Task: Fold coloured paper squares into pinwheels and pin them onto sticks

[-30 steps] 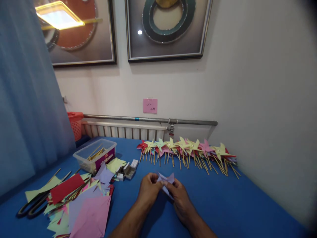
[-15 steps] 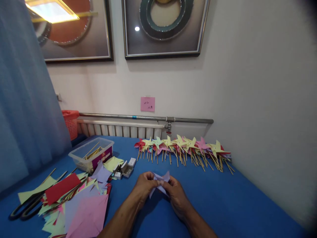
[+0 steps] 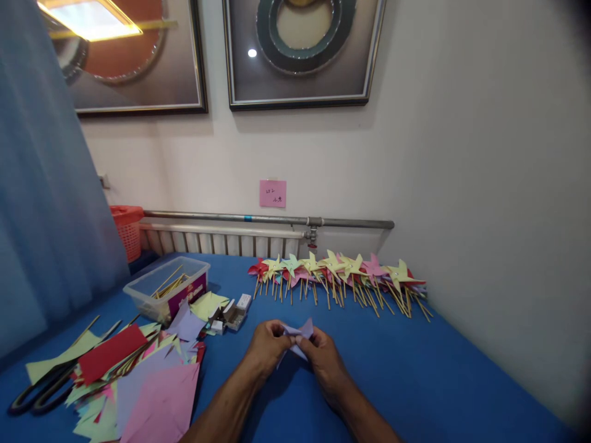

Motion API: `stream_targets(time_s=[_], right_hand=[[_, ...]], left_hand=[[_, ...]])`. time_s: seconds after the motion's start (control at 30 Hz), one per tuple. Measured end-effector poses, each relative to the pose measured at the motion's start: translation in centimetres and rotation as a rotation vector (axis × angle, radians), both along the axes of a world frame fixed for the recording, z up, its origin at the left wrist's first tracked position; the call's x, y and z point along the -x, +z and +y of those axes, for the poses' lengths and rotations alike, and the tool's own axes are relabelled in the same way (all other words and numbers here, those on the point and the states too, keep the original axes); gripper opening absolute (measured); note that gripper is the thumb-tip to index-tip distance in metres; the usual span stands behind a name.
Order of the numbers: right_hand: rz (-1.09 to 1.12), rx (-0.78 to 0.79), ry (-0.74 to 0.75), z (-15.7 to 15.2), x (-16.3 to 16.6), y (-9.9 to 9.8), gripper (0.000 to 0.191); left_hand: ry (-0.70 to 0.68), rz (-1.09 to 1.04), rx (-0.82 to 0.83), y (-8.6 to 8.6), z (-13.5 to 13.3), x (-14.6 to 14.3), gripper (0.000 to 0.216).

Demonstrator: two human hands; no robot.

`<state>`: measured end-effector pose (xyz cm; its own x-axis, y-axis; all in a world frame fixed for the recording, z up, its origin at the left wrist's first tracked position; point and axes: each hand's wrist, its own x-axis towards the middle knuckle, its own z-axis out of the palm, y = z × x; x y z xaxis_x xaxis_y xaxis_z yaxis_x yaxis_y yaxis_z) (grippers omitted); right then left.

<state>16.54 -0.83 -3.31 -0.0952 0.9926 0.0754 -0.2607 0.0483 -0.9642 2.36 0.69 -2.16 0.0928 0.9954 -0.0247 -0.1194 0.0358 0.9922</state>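
Note:
A lavender paper pinwheel (image 3: 300, 349) is held between my two hands above the blue table. My left hand (image 3: 270, 344) is closed on its left side, thumb and fingers pinching near the middle. On the other side my right hand (image 3: 324, 357) grips it too, the thumb pressed close to the left one. Paper points stick out above and below the fingers; the pinwheel's centre is covered by the thumbs. Several finished paper pinwheels (image 3: 332, 263) on thin wooden sticks lie in a row beyond my hands.
At left lie stacked coloured paper sheets (image 3: 159, 400) and black-handled scissors (image 3: 44, 387). Behind them stands a clear plastic box (image 3: 143, 294) with sticks. Small open cardboard boxes (image 3: 234, 315) sit nearer my left hand. A red basket (image 3: 129, 234) is by the curtain (image 3: 50, 184).
The thumbs have shifted slightly on the lavender paper, and its lower points show less. The whole view has moved a little, so things appear slightly further left.

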Motion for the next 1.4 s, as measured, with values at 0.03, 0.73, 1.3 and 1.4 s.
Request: stream_targets(time_s=[0.03, 0.73, 1.3, 1.4], right_hand=[[-0.003, -0.008, -0.001, 0.1, 0.0, -0.1, 0.032], [-0.072, -0.050, -0.016, 0.2, -0.4, -0.1, 0.038], [-0.036, -0.061, 0.053, 0.4, -0.3, -0.3, 0.033], [-0.047, -0.058, 0.045, 0.1, -0.1, 0.0, 0.034]], left_hand=[[0.004, 0.008, -0.005, -0.1, 0.1, 0.0, 0.032], [0.053, 0.078, -0.007, 0.0, -0.2, -0.1, 0.038], [0.021, 0.031, 0.008, 0.1, -0.3, 0.1, 0.033], [0.039, 0.044, 0.005, -0.1, -0.1, 0.1, 0.034]])
